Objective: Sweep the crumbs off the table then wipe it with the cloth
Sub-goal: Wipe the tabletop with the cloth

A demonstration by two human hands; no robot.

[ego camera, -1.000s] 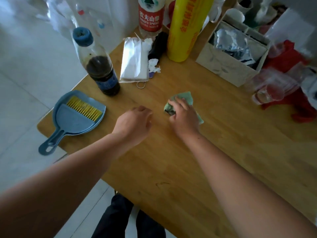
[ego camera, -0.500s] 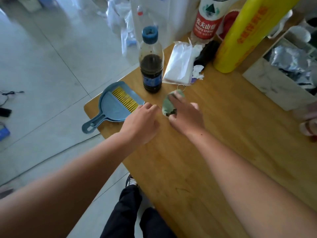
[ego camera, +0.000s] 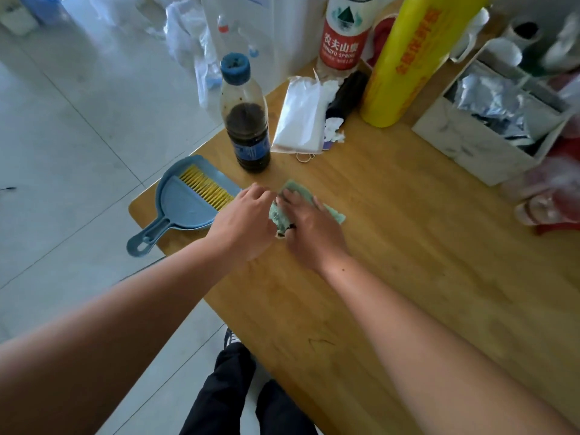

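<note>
A small green cloth [ego camera: 335, 215] lies on the wooden table [ego camera: 423, 262] near its left end. My right hand [ego camera: 309, 229] lies on top of it, fingers straight, pressing it to the wood. My left hand [ego camera: 243, 222] rests just left of the cloth with its fingers loosely curled, the tips meeting the cloth's edge; I cannot tell whether they pinch it. At the table's left corner sits a blue dustpan [ego camera: 179, 205] with a yellow-bristled brush [ego camera: 205, 189] in it, close to my left hand. I see no crumbs on the wood.
Beyond the hands stand a dark-liquid bottle [ego camera: 248, 133], a white packet [ego camera: 301, 120], a red-labelled water bottle [ego camera: 342, 36], a yellow roll [ego camera: 405, 58] and a white box of foil packs [ego camera: 480, 142]. Red plastic items [ego camera: 552, 196] lie far right. The table edge and my legs [ego camera: 238, 394] are below.
My right hand has slid the cloth left toward the dustpan corner, and its fingers now lie flatter on it. My left hand has stayed beside the cloth. The camera has turned left.
</note>
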